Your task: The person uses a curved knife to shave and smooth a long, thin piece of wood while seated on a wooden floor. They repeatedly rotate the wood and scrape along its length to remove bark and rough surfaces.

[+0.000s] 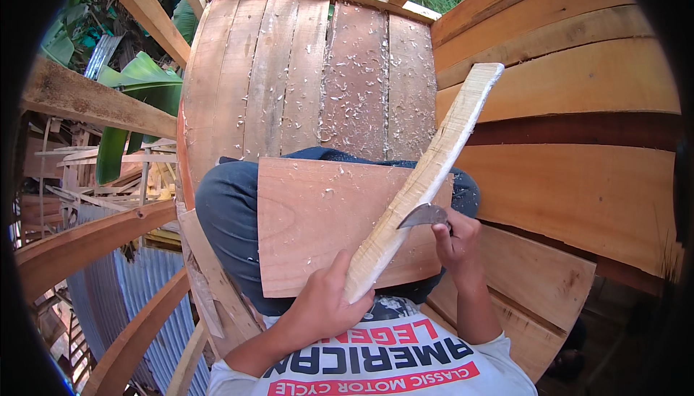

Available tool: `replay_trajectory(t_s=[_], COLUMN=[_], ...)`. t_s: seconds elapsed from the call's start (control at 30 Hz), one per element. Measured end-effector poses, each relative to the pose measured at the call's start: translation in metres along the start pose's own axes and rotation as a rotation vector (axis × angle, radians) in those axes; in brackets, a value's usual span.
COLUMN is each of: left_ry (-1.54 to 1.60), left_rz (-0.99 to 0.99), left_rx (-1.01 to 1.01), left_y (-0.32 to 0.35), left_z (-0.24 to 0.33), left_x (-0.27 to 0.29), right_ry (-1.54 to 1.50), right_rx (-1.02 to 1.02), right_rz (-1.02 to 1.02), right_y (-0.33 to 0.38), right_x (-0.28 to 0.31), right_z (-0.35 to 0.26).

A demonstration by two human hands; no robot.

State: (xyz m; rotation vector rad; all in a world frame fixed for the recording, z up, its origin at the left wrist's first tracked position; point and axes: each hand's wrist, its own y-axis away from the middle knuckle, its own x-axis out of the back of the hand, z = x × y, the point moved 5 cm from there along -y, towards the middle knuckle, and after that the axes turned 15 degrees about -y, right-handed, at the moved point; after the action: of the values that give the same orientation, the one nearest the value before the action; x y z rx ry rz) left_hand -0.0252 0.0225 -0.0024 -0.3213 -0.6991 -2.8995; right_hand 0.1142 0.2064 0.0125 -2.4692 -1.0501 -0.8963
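Observation:
A long pale strip of wood (426,172) slants up and to the right from my lap. My left hand (331,296) is closed round its near end. In my right hand (458,243) is a curved knife (421,214), its handle mostly hidden by the fingers. The dark hooked blade lies against the strip's right edge, around the middle of its length. Under the strip, a flat reddish-brown board (318,215) rests across my crossed legs. A few small shavings are scattered on this board.
Wood shavings litter the plank floor (275,71) ahead. A plank wall (571,78) rises at the right, and open wooden rails (108,100) run along the left. Beyond the rails lie corrugated metal sheets (155,287), scrap timber and banana leaves (148,82).

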Motion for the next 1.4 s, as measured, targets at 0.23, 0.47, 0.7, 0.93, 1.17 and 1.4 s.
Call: replay_trajectory(t_s=[0.23,0.47,0.7,0.93,1.17,1.4], left_ry=[0.113,0.127,0.125,0.148,0.113,0.062], left_rz=[-0.093,-0.172,-0.007,-0.193,-0.195,-0.174], left_rx=[0.055,0.061,-0.096,0.025,0.099,0.113], left_y=[-0.002,-0.002,-0.007,0.004,0.003,-0.002], left_z=[0.003,0.001,0.008,0.013,0.013,0.029], left_x=[-0.001,-0.005,-0.007,-0.009,-0.019,-0.025], right_ry=[0.032,0.003,-0.066,-0.257,-0.155,-0.108], right_rx=[0.030,0.080,0.138,-0.035,-0.006,0.092], right_rz=[-0.109,-0.057,-0.209,0.042,0.043,0.094], right_y=[-0.006,-0.009,0.002,0.008,0.014,0.005], right_x=[-0.007,0.000,-0.010,0.004,-0.010,0.007], right_z=[-0.011,-0.016,-0.035,-0.007,-0.002,0.007])
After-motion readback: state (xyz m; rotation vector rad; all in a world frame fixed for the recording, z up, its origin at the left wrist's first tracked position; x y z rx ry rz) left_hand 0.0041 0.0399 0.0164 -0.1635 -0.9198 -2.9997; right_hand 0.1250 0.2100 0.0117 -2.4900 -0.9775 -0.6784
